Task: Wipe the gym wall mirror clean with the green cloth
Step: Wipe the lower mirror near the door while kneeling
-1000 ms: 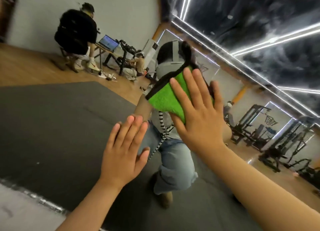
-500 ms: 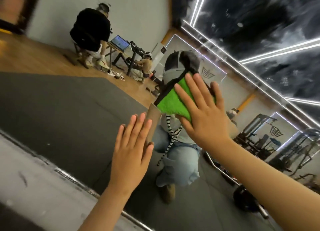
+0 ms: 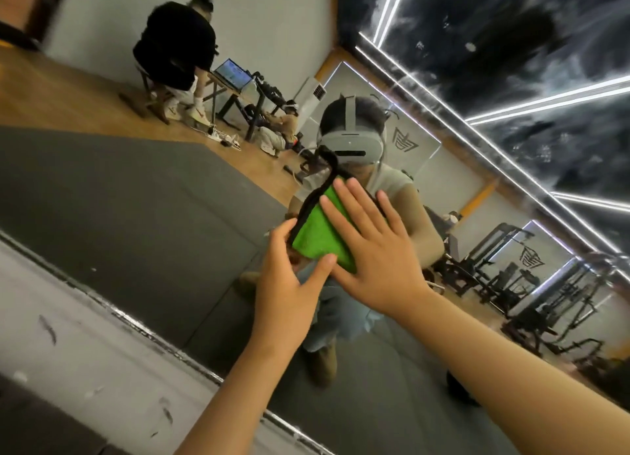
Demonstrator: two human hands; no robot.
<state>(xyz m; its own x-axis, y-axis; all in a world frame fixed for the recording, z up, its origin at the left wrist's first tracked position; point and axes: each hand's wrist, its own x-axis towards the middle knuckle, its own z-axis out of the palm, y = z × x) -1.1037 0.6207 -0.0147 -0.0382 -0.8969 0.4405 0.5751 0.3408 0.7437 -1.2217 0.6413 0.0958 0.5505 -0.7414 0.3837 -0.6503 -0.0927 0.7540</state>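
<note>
In the head view, the green cloth (image 3: 315,236) is held flat against the gym wall mirror (image 3: 153,223) near the middle of the scene, over the reflected torso of the person. It is pressed there by the right grip (image 3: 375,250), which is released and flat. Its fingers are straight and spread, pointing up and to the left, and its palm is laid on the cloth's right part. The right forearm (image 3: 511,369) is stretched in from the near right corner. A black edge of the cloth runs up past the fingertips.

The left grip (image 3: 289,274) is raised just left of the right one, with its back turned to the camera. Its thumb is laid against the cloth's lower edge and its fingers are at the cloth's left corner. Whether the cloth is pinched there or only touched cannot be told. The left forearm (image 3: 238,386) comes up from the near bottom edge.

The mirror's lower frame (image 3: 163,343) slants across the near left, with a scuffed white wall (image 3: 68,335) below it. Reflected in the glass are a grey headset (image 3: 351,144), a seated person in black (image 3: 174,45) at a counter (image 3: 218,81) with a laptop (image 3: 233,74) at the far left, and gym machines (image 3: 545,291) at the right.
</note>
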